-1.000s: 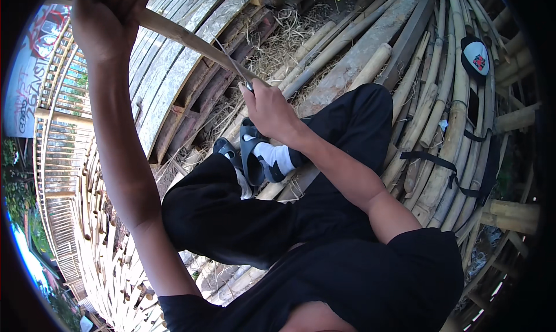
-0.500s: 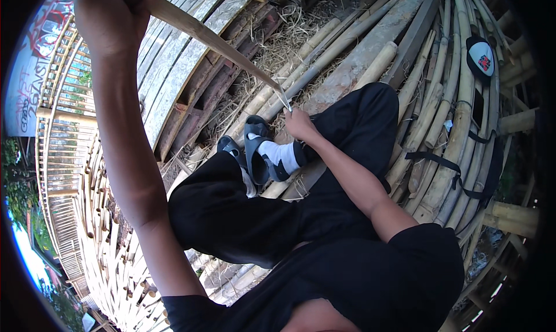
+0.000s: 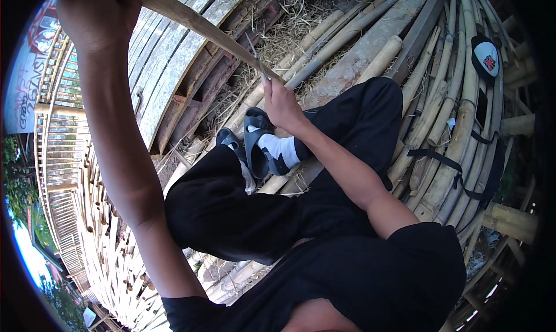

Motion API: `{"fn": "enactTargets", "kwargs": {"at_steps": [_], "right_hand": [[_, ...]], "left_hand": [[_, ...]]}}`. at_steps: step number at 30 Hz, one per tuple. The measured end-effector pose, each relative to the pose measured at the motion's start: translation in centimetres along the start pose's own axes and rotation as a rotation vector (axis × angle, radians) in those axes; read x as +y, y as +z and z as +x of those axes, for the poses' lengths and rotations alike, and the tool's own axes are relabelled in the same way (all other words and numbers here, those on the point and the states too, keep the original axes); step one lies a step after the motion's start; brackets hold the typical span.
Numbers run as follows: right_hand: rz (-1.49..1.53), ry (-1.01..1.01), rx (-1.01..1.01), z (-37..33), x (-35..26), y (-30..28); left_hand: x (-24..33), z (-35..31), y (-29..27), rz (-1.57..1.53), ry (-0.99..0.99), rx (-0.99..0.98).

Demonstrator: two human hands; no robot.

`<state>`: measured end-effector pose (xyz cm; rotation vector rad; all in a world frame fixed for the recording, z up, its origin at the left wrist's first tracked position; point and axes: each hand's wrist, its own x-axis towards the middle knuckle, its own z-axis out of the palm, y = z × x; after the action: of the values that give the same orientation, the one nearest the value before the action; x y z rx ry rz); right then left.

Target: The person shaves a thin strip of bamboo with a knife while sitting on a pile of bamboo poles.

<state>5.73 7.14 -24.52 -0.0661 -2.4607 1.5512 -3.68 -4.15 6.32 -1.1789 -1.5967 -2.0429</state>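
Observation:
My left hand (image 3: 98, 16), at the upper left with its arm stretched out, is closed round one end of a long, pale bamboo strip (image 3: 200, 24). The strip slants down to the right, toward my feet. Its far end meets my right hand (image 3: 282, 105), which is closed on a knife (image 3: 255, 53). The thin blade points up and crosses the strip close to that end; the handle is hidden in my fist. Whether the fingers of my right hand also touch the strip, I cannot tell.
I sit cross-legged on bamboo poles (image 3: 463, 123), in sandals (image 3: 256, 149). A cap (image 3: 485, 57), a dark phone-like object (image 3: 481, 108) and a black strap (image 3: 438, 156) lie at the right. Weathered planks (image 3: 168, 54) and dry shavings (image 3: 301, 19) are ahead; a bamboo fence (image 3: 58, 152) stands left.
My right hand has moved up and left with the knife, whose blade now crosses the strip further in from its end. My left hand has shifted slightly left, still holding the strip.

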Motion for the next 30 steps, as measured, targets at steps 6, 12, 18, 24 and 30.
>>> {"fn": "enactTargets", "kwargs": {"at_steps": [6,12,18,24,30], "right_hand": [[-0.101,0.133,-0.097,0.9,2.3,-0.5],[0.002,0.001,-0.023,0.5,-2.6,-1.1],[-0.118,0.111,-0.043,1.4,3.4,0.3],[0.054,-0.11,0.022,0.9,-2.6,-1.4],[-0.136,0.206,-0.019,-0.3,3.3,1.1]], "left_hand": [[0.5,-0.4,2.1,0.253,-0.117,0.437],[-0.2,-0.2,-0.2,0.031,-0.004,0.064],[0.1,-0.3,0.5,-0.079,-0.075,0.14],[-0.5,-0.8,1.6,0.231,-0.149,0.48],[0.4,0.4,-2.8,0.005,-0.1,0.014]]}}
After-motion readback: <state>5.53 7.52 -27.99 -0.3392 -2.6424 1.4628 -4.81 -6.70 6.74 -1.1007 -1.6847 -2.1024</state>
